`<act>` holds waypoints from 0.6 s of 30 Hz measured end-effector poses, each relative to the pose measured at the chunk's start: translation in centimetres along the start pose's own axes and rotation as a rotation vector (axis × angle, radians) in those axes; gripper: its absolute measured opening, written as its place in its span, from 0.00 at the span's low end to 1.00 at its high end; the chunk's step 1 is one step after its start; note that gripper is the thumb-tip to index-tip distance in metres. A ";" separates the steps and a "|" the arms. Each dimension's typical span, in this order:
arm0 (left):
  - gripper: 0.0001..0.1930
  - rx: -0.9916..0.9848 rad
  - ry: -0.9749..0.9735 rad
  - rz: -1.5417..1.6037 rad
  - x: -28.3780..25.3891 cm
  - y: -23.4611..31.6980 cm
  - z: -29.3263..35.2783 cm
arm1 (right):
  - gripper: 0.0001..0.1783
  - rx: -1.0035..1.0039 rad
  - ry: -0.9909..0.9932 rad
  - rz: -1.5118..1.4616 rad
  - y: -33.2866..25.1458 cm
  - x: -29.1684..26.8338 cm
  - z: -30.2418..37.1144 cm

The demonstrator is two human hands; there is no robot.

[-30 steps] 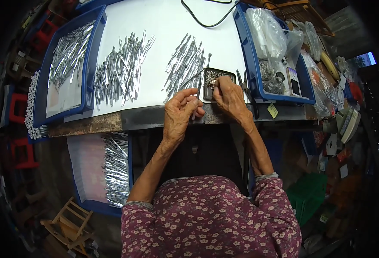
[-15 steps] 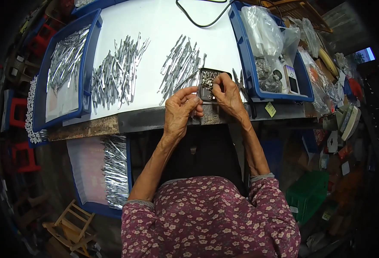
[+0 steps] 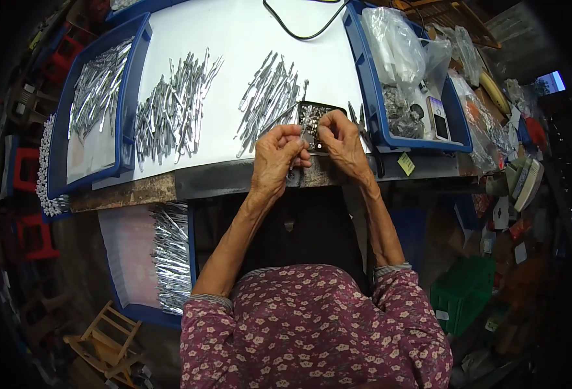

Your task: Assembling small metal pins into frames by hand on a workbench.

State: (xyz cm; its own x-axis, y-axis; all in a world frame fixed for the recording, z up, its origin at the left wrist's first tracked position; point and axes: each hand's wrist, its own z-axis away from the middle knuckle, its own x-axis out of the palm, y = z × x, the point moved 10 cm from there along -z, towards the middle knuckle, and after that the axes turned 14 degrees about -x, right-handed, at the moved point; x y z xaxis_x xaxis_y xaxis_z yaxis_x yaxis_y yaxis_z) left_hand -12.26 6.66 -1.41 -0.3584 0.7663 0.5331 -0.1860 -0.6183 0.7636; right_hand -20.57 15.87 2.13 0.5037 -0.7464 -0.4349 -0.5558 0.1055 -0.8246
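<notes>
My left hand [image 3: 273, 162] is closed in a pinch at the table's front edge, gripping what looks like a thin silvery metal strip; the fingers cover most of it. Just right of it, my right hand [image 3: 345, 146] has thumb and forefinger pressed together over a small dark tray [image 3: 330, 106]. Whatever sits in that pinch is hidden. Small shiny metal parts [image 3: 310, 117] lie in the tray. Left of the tray is a loose pile of slim metal strips [image 3: 268, 97], and a larger pile of similar strips [image 3: 175, 107] lies farther left.
A blue bin [image 3: 125, 123] with metal strips stands at the table's left. On the right, another blue bin [image 3: 396, 141] holds plastic bags and a phone [image 3: 438, 118]. Pliers [image 3: 357, 120] lie beside the tray. Below the table is a blue tray of strips [image 3: 172, 259]; a black cable [image 3: 299, 37] crosses the back.
My left hand has shifted slightly right, bringing its fingertips nearer my right hand. The right hand stays over the small tray, still pinched. The whole view has moved a little.
</notes>
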 end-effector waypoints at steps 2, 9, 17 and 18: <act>0.13 0.009 -0.007 0.005 0.2 0.1 -0.2 | 0.03 0.053 0.004 -0.144 0.4 0.3 0.1; 0.12 0.022 -0.027 0.008 0.4 -0.1 -0.4 | 0.05 0.145 0.060 -0.381 -0.7 0.5 0.7; 0.11 0.041 0.000 0.024 0.3 0.0 -0.5 | 0.05 0.121 0.107 -0.458 -1.1 0.7 1.0; 0.11 0.042 0.000 0.025 0.3 0.0 -0.4 | 0.05 0.121 0.107 -0.457 -1.1 0.8 1.0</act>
State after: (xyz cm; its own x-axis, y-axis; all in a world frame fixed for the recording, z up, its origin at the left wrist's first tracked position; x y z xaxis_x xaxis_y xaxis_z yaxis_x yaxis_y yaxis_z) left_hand -12.73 6.87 -1.38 -0.3628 0.7509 0.5518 -0.1390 -0.6291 0.7648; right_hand -18.90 15.82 2.35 0.6041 -0.7968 0.0164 -0.2089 -0.1782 -0.9616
